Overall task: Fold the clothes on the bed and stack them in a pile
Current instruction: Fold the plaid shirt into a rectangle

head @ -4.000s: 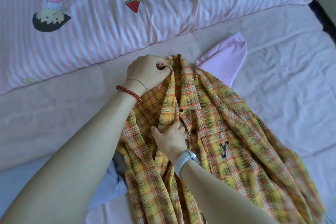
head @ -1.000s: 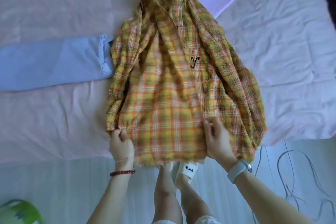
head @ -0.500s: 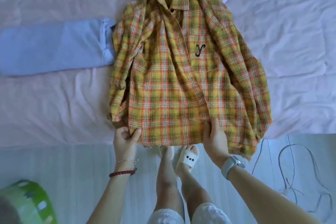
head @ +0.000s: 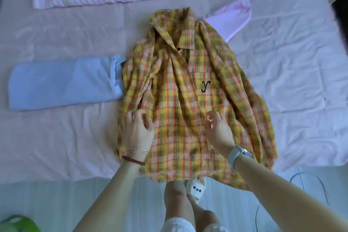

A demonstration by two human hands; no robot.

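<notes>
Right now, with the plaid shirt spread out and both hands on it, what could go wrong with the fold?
1. The plaid shirt lies rumpled, with its hem hanging over the bed edge; folding now may lock in creases, or it may slide toward the floor.
2. The blue garment and pink garment are partly under it, so they may get dragged along.
3. The left hand rests on bunched fabric and the right hand hovers loosely, so the sides may fold unevenly.
</notes>
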